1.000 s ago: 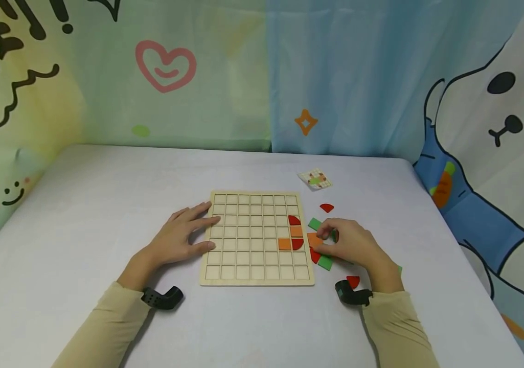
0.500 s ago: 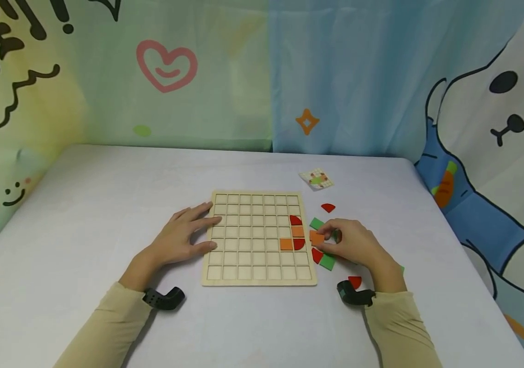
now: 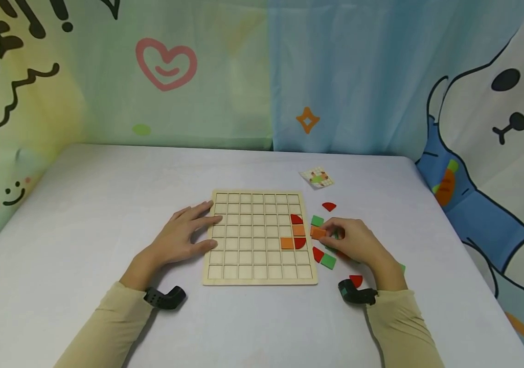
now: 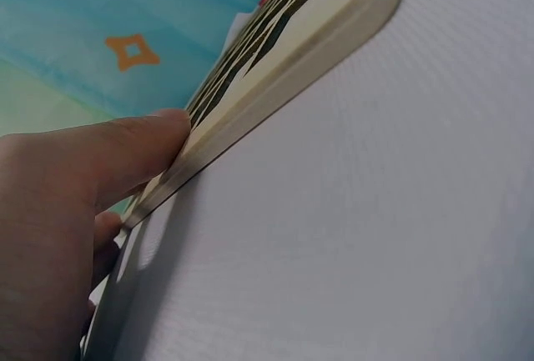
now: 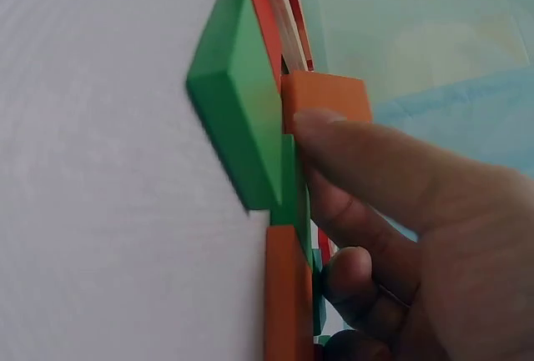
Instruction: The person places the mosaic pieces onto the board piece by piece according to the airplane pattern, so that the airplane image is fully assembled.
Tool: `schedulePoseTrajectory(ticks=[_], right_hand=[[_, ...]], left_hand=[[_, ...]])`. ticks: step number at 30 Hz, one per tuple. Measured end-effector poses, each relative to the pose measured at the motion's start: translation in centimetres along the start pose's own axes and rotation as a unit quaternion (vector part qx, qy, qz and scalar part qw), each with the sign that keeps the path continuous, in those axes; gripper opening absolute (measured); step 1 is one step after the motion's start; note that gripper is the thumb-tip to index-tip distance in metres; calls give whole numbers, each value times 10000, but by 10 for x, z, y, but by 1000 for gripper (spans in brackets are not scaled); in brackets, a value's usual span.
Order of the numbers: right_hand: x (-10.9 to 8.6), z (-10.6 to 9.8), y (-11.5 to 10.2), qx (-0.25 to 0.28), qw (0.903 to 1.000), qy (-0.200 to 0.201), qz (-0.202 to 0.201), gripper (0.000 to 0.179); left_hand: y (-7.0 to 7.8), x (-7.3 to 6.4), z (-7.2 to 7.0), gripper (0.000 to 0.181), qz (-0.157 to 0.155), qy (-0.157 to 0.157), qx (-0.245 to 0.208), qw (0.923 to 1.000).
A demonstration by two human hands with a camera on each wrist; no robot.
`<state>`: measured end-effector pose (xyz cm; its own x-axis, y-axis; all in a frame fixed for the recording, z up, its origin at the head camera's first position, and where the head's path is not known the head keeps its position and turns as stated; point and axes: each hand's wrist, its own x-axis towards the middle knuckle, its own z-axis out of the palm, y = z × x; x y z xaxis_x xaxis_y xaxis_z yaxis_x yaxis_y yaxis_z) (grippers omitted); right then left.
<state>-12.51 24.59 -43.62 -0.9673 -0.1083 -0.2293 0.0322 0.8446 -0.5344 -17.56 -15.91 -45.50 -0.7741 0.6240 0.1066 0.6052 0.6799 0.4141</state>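
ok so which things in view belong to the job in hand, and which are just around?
Part of the job:
wooden grid board, left hand on its edge
orange block, pinched by right hand
pieces set in the board
loose pieces beside it
pattern card, probably a reference

Just around:
black wrist devices
printed curtain

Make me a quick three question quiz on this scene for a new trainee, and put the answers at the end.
1. Fill in: The board has ___ red pieces and ___ orange pieces set in its grid.
2. Choose: The block pinched by the right hand is (A) green, (B) orange, (C) red.
3. True or false: The left hand touches the board's left edge.

Key: 1. two, two. 2. B. 3. True.
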Motion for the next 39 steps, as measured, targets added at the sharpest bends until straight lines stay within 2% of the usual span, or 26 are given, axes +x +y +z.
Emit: schedulePoseTrajectory(ticks=[13, 21, 25, 32, 39], right_hand=[[-1, -3, 1, 447, 9990, 85, -11, 12], [-1, -4, 3, 545, 9984, 74, -137, 31], [-2, -5, 3, 644, 9976, 1, -247, 34], [-2, -6, 3, 565, 9981, -196, -179, 39], [-3, -9, 1, 351, 9988, 0, -335, 44]], left_hand=[[-2, 0, 0, 60, -3, -7, -83, 10000], [-1, 1, 1, 59, 9, -14, -52, 10000], [0, 0, 0, 59, -65, -61, 17, 10000], [1, 0, 0, 58, -81, -81, 26, 9999], [1, 1, -1, 59, -89, -78, 9, 9999]])
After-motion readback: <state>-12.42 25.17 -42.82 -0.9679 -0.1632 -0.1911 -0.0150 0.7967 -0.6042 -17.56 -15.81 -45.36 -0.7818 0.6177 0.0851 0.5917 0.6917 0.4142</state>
